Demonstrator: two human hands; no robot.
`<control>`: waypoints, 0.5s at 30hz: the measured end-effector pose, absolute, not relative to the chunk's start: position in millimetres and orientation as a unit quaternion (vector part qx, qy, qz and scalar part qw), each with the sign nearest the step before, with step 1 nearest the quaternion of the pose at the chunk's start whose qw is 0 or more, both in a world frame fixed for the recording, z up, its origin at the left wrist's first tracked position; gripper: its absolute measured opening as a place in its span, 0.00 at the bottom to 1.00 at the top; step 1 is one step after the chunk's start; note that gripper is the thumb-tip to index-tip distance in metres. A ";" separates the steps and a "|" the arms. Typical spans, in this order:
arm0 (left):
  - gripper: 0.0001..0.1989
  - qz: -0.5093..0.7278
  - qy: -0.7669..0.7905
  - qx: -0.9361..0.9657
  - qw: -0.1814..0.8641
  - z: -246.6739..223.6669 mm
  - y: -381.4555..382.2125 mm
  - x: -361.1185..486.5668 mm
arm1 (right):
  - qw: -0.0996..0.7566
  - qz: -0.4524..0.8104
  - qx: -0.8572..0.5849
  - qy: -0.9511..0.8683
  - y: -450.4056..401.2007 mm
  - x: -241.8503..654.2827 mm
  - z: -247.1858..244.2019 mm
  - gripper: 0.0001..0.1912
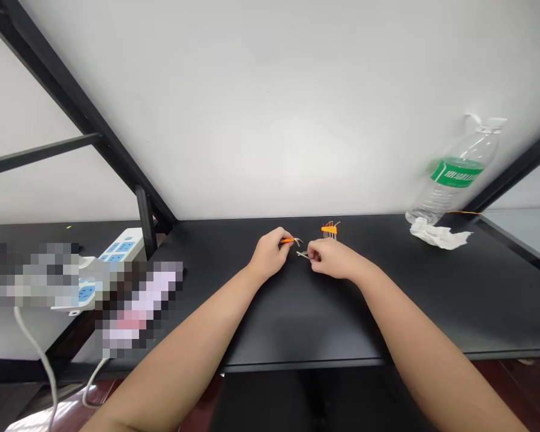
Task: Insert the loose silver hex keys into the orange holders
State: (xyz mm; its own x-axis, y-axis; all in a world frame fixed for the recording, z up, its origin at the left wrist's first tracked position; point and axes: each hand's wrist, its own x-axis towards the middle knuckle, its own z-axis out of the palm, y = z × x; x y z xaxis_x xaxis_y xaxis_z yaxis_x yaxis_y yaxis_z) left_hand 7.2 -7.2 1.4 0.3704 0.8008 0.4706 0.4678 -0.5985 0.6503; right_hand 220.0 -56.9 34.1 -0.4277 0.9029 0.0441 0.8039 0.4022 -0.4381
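Near the far middle of the black table, my left hand (271,253) is closed around a small orange holder (287,240) with thin metal rods sticking out to the right. My right hand (328,256) faces it a short gap away, fingers pinched on thin grey metal rods (303,255) whose ends point left. Just beyond the right hand lies a second orange holder (329,229) with several slim rods through it, looking like a hex key set; its lower part is partly hidden by the hand.
A clear water bottle (459,174) with a green label leans at the wall, beside a crumpled white tissue (438,234). To the left are a white power strip (125,247) and a blurred phone-like object (155,294) with a cable. Black metal frame bars (117,162) rise at the left.
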 end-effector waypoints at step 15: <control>0.07 0.388 0.351 0.832 0.183 5.1 -9.4 6.5 | 0.291 0.190 -0.470 -0.812 -55.0 228.0 42.1 0.07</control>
State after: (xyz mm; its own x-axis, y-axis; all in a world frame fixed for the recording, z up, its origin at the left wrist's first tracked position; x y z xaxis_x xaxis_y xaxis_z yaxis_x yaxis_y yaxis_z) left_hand 6.5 -9.4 5.1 0.4520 0.7261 0.5182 0.4423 -0.6869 0.5766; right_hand 228.0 -55.0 42.1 -0.3893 0.8732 0.2934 0.6525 0.4862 -0.5813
